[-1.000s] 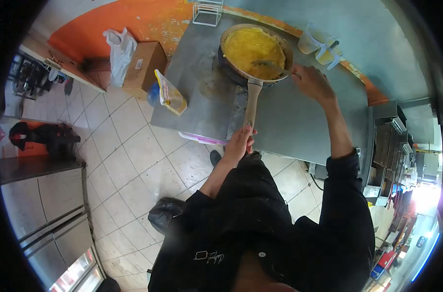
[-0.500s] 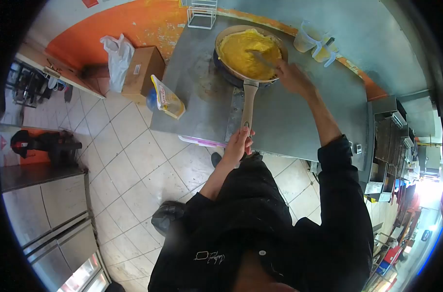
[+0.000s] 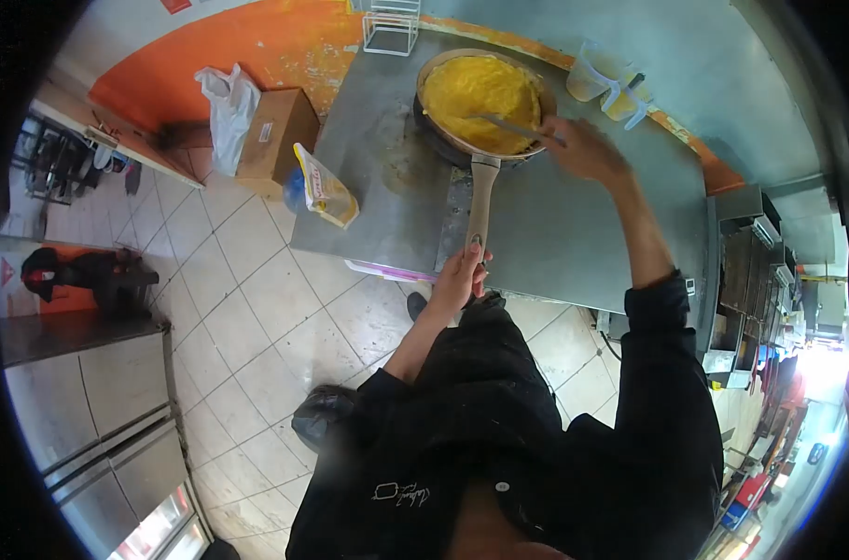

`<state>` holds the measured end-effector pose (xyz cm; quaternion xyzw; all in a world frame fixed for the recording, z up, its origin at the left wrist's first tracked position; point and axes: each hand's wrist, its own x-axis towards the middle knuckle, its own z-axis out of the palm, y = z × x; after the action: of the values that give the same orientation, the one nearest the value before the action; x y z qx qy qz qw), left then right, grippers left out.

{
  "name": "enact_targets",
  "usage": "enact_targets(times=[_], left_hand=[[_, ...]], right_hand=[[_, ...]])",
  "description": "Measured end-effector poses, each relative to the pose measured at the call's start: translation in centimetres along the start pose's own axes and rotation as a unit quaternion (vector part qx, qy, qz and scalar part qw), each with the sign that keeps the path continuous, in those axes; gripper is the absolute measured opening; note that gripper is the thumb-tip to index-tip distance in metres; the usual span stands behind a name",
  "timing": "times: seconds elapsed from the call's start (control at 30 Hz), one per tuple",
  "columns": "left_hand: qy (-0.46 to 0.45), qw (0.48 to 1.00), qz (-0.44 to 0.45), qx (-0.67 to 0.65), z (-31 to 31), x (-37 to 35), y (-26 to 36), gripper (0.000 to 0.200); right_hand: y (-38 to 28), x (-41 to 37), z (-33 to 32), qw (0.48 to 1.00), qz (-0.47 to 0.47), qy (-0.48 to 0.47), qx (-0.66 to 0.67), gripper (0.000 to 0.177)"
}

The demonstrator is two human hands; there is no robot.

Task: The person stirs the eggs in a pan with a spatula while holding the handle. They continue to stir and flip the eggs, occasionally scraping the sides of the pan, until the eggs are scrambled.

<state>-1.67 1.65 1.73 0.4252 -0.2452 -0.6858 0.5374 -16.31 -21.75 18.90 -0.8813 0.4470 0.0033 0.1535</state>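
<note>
A frying pan with a beige handle sits on a round burner at the back of the grey counter. Spread across it is a yellow layer that looks like egg. Near the handle's end, my left hand is closed around it. My right hand is over the pan's right rim, its fingers closed on a thin grey spatula. The blade's tip touches the yellow layer near the middle. How the fingers wrap the spatula's grip is partly blurred.
On the counter's left edge stands an upright plastic pouch. Two clear measuring jugs are along the back right wall, and a white wire rack at the back left. A cardboard box and a white bag are left of the counter.
My right hand has moved to the right with the spatula, whose blade now lies lower across the pan. My left hand keeps its hold on the handle.
</note>
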Motion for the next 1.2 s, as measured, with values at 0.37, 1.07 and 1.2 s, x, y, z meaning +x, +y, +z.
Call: enact_targets(times=[0.37,1.07,1.2], left_hand=[[-0.019,1.0,-0.012,0.002,-0.6,0.2,-0.4,0.049],[0.007,1.0,-0.003,0.009,0.0,0.2,-0.6,0.051],[0.002,1.0,-0.004,0.002,-0.2,0.4,-0.9,0.05]], right_hand=[[-1.6,-0.6,-0.5,0.999,-0.019,0.028,0.002,0.026],[3.1,11.6,-1.2,0.998,0.024,0.04,-0.049,0.033],[-0.4,9.9,0.6,0.992,-0.079,0.041,-0.092,0.028]])
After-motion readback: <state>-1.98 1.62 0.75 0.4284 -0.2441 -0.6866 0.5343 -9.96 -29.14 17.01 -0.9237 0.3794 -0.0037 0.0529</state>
